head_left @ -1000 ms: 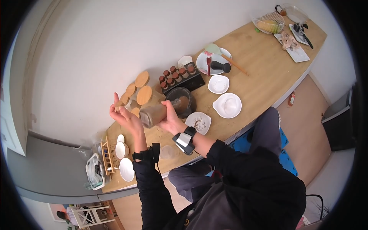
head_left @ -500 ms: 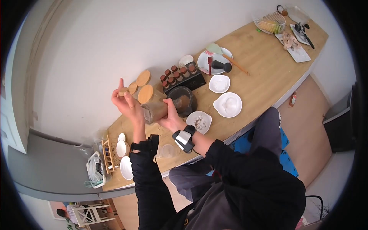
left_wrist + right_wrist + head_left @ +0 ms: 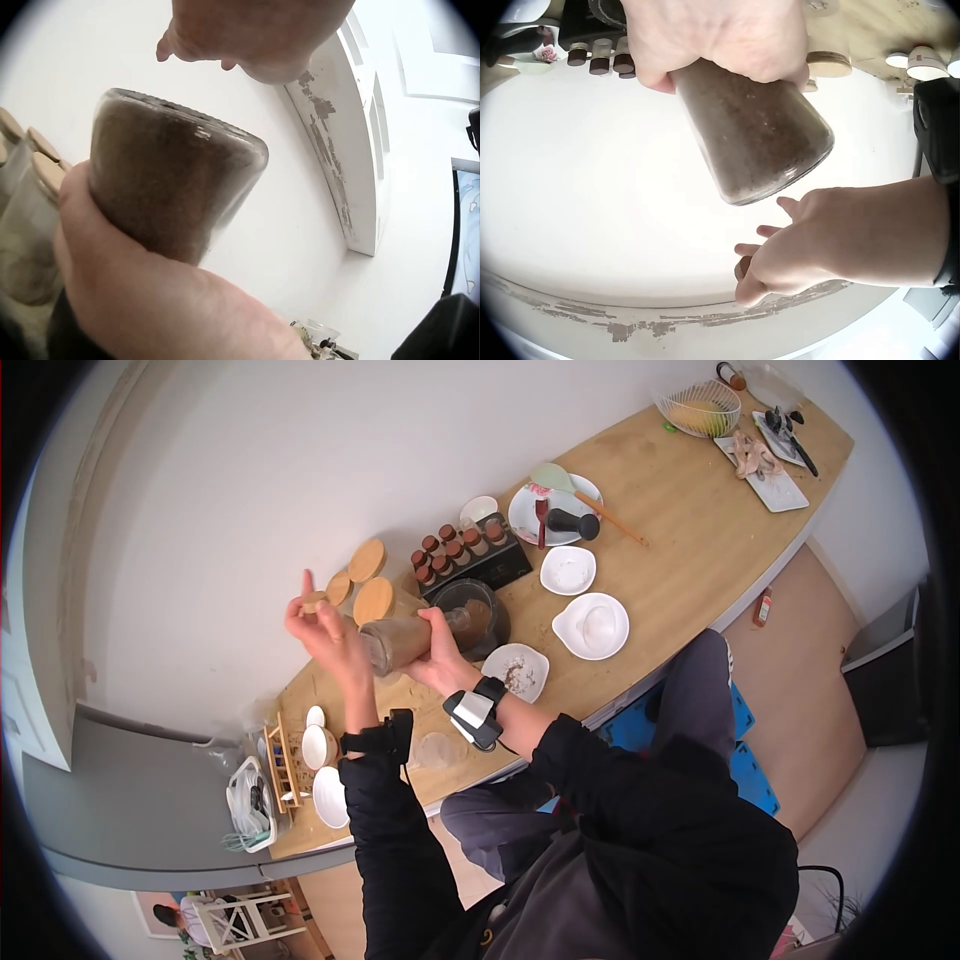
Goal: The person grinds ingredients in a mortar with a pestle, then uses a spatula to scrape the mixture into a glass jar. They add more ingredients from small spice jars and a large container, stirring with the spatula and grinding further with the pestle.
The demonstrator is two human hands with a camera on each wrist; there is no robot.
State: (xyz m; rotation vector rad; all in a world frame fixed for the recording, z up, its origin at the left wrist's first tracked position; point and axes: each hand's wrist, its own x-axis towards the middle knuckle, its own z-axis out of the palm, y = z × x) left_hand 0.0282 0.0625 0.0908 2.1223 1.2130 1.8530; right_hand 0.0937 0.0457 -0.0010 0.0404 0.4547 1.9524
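My right hand [image 3: 440,660] grips a glass jar [image 3: 405,643] of brown powder, tipped with its neck over a dark mortar [image 3: 505,632]. Brown powder [image 3: 481,616] shows inside the mortar. In the right wrist view the jar [image 3: 761,135] lies slanted, base outward, with fingers wrapped round its narrower end. My left hand [image 3: 335,645] is raised close by the jar's base, pinching a small round wooden lid [image 3: 314,602] with some fingers spread. The left wrist view shows the jar's base [image 3: 180,165] just below the left hand [image 3: 255,37].
Wooden-lidded jars [image 3: 374,601] stand behind the hands. Near the mortar are a spice rack [image 3: 490,572], a white bowl with flakes [image 3: 517,672] and a pouring bowl [image 3: 592,628]. A patterned plate [image 3: 520,520] bears utensils; white bowls [image 3: 331,797] stand at left.
My left hand, with the lid, has risen a little and come closer to the jar's base. The right hand keeps the jar tipped over the mortar, with only a slight shift.
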